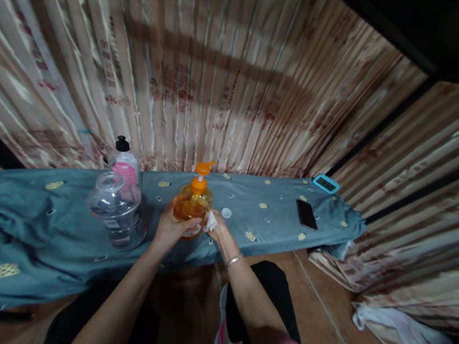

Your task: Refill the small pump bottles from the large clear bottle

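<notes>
Both bare forearms extended toward 12 o'clock, converging. Left hand (172,225) cupped in a curled grip, thumb toward 3 o'clock. Right hand (216,228) fingers pinched closed, a bracelet on the wrist at 5 o'clock.
</notes>
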Demonstrator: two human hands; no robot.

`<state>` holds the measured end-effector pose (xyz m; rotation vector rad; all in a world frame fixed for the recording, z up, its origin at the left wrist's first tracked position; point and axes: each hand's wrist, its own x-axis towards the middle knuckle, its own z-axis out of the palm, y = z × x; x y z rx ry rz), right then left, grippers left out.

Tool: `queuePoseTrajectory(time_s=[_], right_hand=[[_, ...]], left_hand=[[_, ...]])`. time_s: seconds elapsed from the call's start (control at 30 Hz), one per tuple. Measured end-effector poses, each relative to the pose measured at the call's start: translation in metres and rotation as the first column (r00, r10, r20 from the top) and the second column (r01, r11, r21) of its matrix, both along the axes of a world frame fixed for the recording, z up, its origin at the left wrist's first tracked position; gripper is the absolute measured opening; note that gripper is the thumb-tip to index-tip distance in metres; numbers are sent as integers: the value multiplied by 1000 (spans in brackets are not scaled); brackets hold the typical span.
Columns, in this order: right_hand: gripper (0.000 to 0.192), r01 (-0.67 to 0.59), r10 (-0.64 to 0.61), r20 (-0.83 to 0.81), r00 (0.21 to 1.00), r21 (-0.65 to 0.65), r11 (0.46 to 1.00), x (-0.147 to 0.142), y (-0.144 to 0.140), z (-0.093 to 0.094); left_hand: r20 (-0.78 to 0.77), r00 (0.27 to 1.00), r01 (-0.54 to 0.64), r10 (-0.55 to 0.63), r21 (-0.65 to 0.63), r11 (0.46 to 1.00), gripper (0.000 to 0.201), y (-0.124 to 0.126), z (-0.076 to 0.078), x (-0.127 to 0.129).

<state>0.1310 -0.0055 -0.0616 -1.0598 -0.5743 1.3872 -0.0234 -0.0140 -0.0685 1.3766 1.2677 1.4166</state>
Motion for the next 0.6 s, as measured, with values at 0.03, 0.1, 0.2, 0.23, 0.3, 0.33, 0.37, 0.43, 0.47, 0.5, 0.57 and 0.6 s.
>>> queuePoseTrajectory(time_s=[0.03, 0.1, 0.2, 0.23, 0.3, 0.33, 0.37, 0.43, 0.47, 0.5, 0.57, 0.6], right_hand=[[25, 17, -17, 17, 1000, -21, 1000, 2, -8, -7], [28, 72, -70, 47, 996, -31, 997, 1, -25, -20], [29, 138, -138, 112, 984, 9, 990, -4, -50, -33], [31, 152, -155, 149, 977, 29, 988, -5, -58, -35], [33, 183, -197, 248, 949, 78, 980, -1, -70, -37], [34, 199, -223, 306, 926, 106, 974, 3, -74, -36], [34, 215, -252, 367, 895, 137, 967, 9, -77, -34], [32, 240, -312, 494, 812, 205, 949, 24, -77, -28], [29, 246, -341, 556, 758, 241, 939, 31, -74, -24], [24, 246, -367, 616, 697, 276, 929, 37, -70, -20], [15, 221, -393, 725, 565, 326, 919, 41, -58, -14], [14, 194, -388, 775, 500, 337, 922, 39, -51, -13]], left_hand=[[14, 1000, 17, -16, -19, 1000, 73, 0, 1, 1], [41, 999, 28, -26, -40, 999, 74, -3, 4, 2], [56, 998, 23, -21, -26, 999, 78, -10, 9, 2], [56, 998, 19, -18, -19, 1000, 78, -13, 12, 2], [62, 998, 2, -2, 1, 1000, 76, -18, 18, 0], [70, 997, -14, 13, 16, 1000, 75, -20, 21, -2], [78, 996, -35, 32, 33, 999, 75, -21, 24, -4], [83, 994, -74, 69, 59, 995, 77, -22, 29, -9], [78, 993, -97, 92, 70, 993, 80, -21, 31, -12], [72, 991, -118, 113, 80, 990, 82, -20, 32, -15], [56, 989, -143, 138, 102, 984, 83, -18, 33, -20], [49, 988, -150, 145, 113, 982, 82, -17, 33, -21]])
